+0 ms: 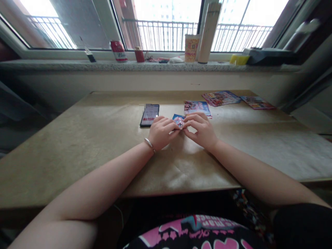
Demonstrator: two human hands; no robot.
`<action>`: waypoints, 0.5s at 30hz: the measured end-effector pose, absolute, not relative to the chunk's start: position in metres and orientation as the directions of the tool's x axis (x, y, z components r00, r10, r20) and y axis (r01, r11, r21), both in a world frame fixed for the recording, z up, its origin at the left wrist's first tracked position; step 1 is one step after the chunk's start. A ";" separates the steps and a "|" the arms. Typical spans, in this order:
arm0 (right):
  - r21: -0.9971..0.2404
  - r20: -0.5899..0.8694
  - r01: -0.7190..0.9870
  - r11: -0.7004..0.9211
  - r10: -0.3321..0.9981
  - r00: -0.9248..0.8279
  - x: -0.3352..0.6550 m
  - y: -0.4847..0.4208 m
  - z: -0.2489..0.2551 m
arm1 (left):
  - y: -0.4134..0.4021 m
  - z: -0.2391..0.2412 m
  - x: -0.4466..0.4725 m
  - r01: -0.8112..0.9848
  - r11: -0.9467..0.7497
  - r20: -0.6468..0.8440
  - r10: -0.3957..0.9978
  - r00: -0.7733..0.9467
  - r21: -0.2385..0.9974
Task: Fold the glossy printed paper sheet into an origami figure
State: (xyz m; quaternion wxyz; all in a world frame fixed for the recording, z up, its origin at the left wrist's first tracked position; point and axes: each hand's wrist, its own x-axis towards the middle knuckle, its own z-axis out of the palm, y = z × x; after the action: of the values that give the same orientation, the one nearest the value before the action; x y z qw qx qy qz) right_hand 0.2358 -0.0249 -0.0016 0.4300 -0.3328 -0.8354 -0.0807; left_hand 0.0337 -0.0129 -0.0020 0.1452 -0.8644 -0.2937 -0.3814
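Between my hands is a small piece of folded printed paper (178, 119), blue with white and red print. My left hand (163, 132) pinches its near left edge, a silver bangle on the wrist. The fingers of my right hand (200, 130) close on its right edge, thumb tucked below. My fingers cover part of the paper, so its full shape is hidden. Just beyond my right hand lies a larger blue and red printed sheet (197, 108). A phone (150, 115) with a lit screen lies beyond my left hand.
Stacks of printed sheets (221, 98) and another printed pile (258, 102) lie at the table's (77, 145) back right. On the windowsill (155, 66) stand a red can (118, 51), a small red container (139, 54), a patterned paper cup (191, 48) and a tall tube (209, 33).
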 end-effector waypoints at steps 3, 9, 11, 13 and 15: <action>-0.157 0.759 0.642 0.751 0.507 -0.408 0.236 -0.024 -0.003 | -0.012 -0.002 0.033 0.634 -0.773 0.730 0.416 0.542 -0.030; -0.098 0.738 0.634 0.767 0.484 -0.471 0.237 -0.022 -0.004 | -0.013 -0.001 0.032 0.618 -0.781 0.718 0.384 0.581 -0.083; -0.084 0.740 0.648 0.757 0.483 -0.468 0.237 -0.021 -0.004 | -0.013 0.000 0.032 0.620 -0.779 0.723 0.374 0.581 -0.096; -0.071 0.750 0.652 0.755 0.471 -0.465 0.238 -0.020 -0.005 | -0.013 0.000 0.031 0.624 -0.772 0.725 0.359 0.588 -0.124; -0.066 0.759 0.646 0.760 0.458 -0.462 0.238 -0.020 -0.005 | -0.014 0.000 0.031 0.623 -0.763 0.710 0.343 0.615 -0.171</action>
State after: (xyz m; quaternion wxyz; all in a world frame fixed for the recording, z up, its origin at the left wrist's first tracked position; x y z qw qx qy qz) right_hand 0.2382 -0.0200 -0.0050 0.4033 -0.3261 -0.8470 -0.1164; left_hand 0.0306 -0.0136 0.0002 0.2054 -0.8748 -0.2762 -0.3408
